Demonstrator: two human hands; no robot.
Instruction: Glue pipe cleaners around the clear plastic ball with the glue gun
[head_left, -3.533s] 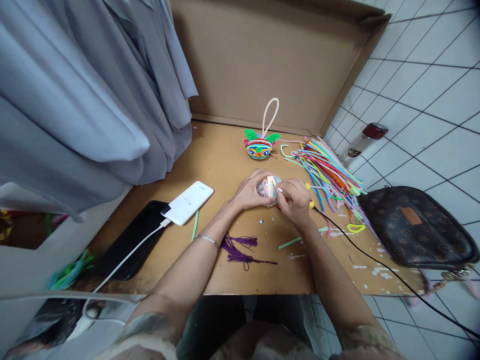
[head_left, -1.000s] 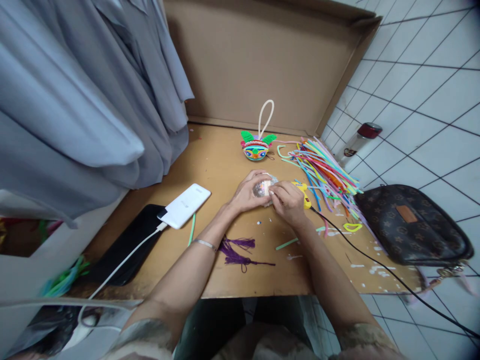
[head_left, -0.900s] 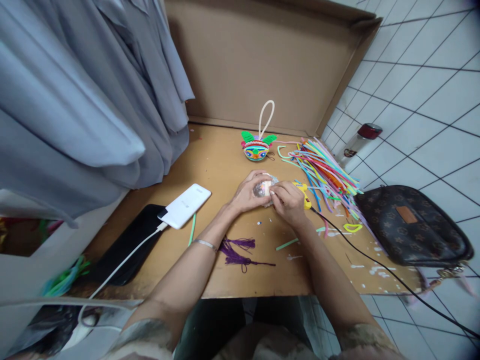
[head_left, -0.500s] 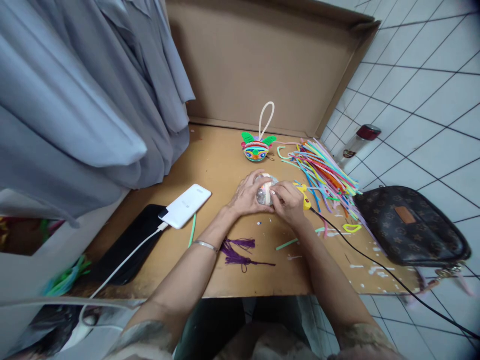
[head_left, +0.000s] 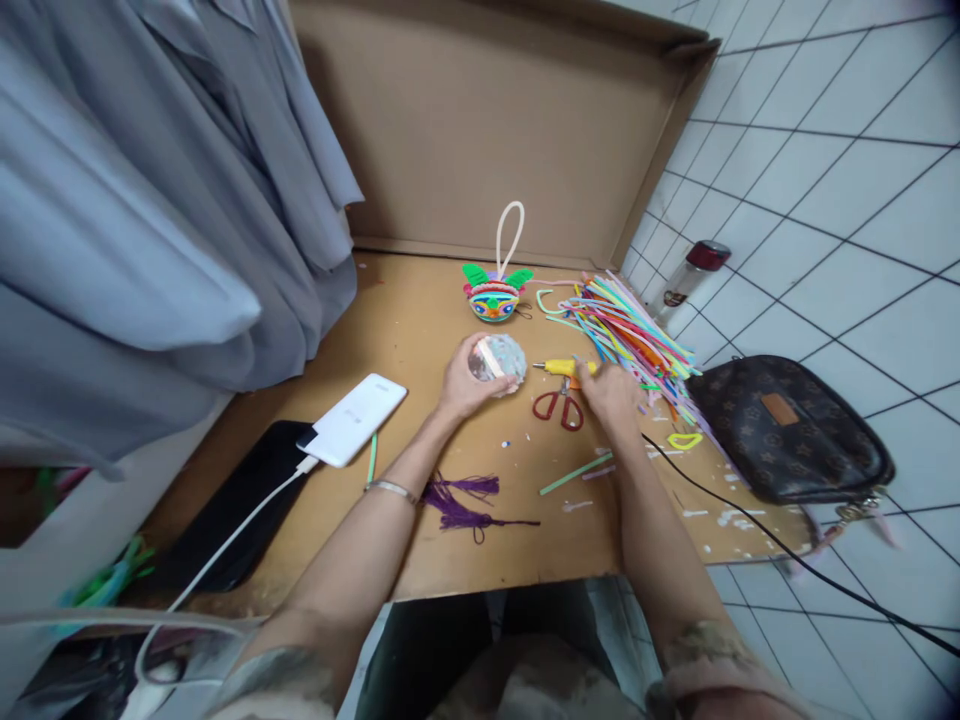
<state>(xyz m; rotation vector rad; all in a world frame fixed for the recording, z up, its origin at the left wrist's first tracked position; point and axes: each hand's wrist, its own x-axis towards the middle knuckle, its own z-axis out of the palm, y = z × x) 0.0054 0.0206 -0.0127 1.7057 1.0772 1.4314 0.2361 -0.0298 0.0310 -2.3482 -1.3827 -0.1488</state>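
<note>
My left hand (head_left: 466, 382) is wrapped round the left side of a clear, round ball (head_left: 506, 360) with a pale strip across it. To the right, my right hand (head_left: 611, 395) grips a yellow glue gun (head_left: 562, 367), whose nozzle points left toward the ball without touching it. Red-handled scissors (head_left: 559, 408) lie just below the glue gun. Behind the ball sits a colourful animal-face ornament (head_left: 495, 297) with green ears and a white loop. Purple tassels (head_left: 465, 505) rest on the table nearer to me.
Many coloured strips (head_left: 637, 335) are piled at the right, beside a brown patterned bag (head_left: 802, 430). A white device (head_left: 361, 420) with a cable lies on the left, over a black object (head_left: 240, 510). A red-capped bottle (head_left: 690, 275) stands by the tiled wall.
My right hand has left the ball, moved right and taken hold of the glue gun. The scissors are now uncovered. My left hand still holds the ball, now turned, and the view has shifted slightly.
</note>
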